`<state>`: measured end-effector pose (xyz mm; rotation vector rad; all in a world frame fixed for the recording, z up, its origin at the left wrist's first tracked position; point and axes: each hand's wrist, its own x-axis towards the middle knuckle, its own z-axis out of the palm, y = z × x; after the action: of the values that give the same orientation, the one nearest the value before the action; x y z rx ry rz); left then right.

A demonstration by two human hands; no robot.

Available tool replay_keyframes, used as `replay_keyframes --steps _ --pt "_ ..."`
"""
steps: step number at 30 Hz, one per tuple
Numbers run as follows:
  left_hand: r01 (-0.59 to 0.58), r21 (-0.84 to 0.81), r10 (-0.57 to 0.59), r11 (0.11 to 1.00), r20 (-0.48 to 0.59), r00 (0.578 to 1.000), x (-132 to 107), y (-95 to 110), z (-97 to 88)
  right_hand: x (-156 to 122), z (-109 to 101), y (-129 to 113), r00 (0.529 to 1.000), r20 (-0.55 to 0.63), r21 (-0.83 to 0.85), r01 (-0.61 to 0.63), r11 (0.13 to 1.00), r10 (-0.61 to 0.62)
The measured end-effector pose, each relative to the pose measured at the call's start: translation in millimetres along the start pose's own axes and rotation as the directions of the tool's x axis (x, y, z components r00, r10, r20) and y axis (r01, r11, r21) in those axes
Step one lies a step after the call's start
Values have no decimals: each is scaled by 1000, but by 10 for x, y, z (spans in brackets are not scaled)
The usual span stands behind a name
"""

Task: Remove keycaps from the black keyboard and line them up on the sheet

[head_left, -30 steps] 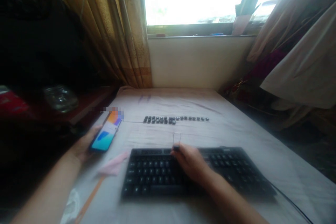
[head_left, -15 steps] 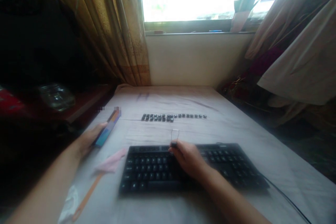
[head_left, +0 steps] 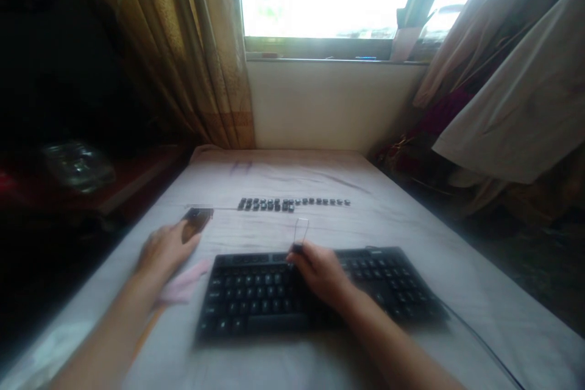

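A black keyboard [head_left: 256, 298] lies on a pale sheet-covered surface [head_left: 375, 219] in front of me. My right hand [head_left: 322, 274] rests over its upper middle, fingers closed on a wire keycap puller [head_left: 300, 234] whose loop sticks up beyond the keyboard's far edge. My left hand [head_left: 164, 250] is at the left of the keyboard, fingers wrapped round a phone [head_left: 195, 221] that lies low on the sheet with its dark back up. A row of removed black keycaps [head_left: 286, 203] sits farther back.
A pink cloth [head_left: 183, 286] lies by the keyboard's left end. The keyboard cable [head_left: 484, 344] runs off to the lower right. A dark side table with a clear object [head_left: 77, 164] stands left. Curtains, hanging cloth and a bright window fill the back.
My left hand turned the phone from screen-up to face-down and lowered it onto the sheet. The right hand stayed on the keyboard with the puller. The view shifted slightly.
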<state>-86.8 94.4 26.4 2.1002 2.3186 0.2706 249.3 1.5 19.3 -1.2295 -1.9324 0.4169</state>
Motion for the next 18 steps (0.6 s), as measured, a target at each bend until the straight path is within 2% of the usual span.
replay_keyframes --steps 7,18 --pt "4 80 -3 997 -18 1000 -37 24 27 6 -13 -22 1000 -11 56 -10 998 10" --pt "11 23 -9 1000 -67 998 -105 64 27 4 -14 -25 999 -27 91 -16 996 18"
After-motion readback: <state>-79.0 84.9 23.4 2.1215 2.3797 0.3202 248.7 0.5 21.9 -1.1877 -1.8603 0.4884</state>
